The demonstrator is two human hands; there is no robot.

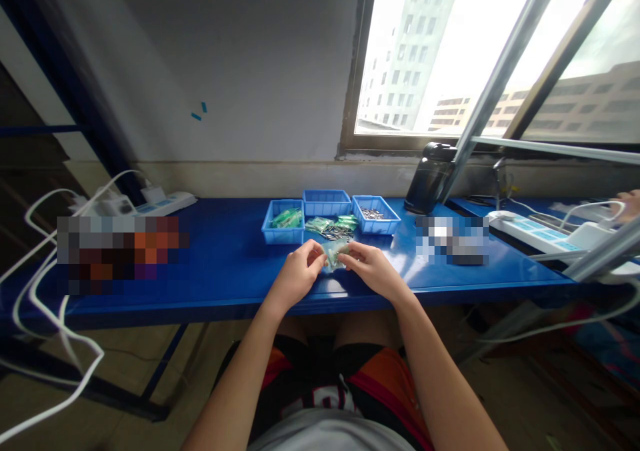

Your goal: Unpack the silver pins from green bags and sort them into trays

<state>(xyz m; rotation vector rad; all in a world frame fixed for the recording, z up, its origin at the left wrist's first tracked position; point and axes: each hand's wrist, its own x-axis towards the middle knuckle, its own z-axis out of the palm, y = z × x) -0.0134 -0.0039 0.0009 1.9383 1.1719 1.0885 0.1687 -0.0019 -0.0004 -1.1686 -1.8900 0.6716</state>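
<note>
Between my two hands, just above the front of the blue table [220,281], is a small clear plastic bag [334,254] with a greenish tint. My left hand [300,268] pinches its left side, and my right hand [367,264] pinches its right side. What the bag contains is too small to make out. Right behind it lies a loose pile of small metal parts [340,231] with green-printed bags [320,224]. Beyond stand blue bins: the left bin [283,237] holds green-printed bags, the right bin [379,226] holds small metal pieces, and the middle bin [327,206] stands farther back.
A black bottle [429,178] stands at the back right near a metal post [493,78]. White power strips [530,231] lie at the right, with another strip [167,203] and looping white cables [37,298] at the left. Blurred items cover both sides. Another person's hand [631,206] shows far right.
</note>
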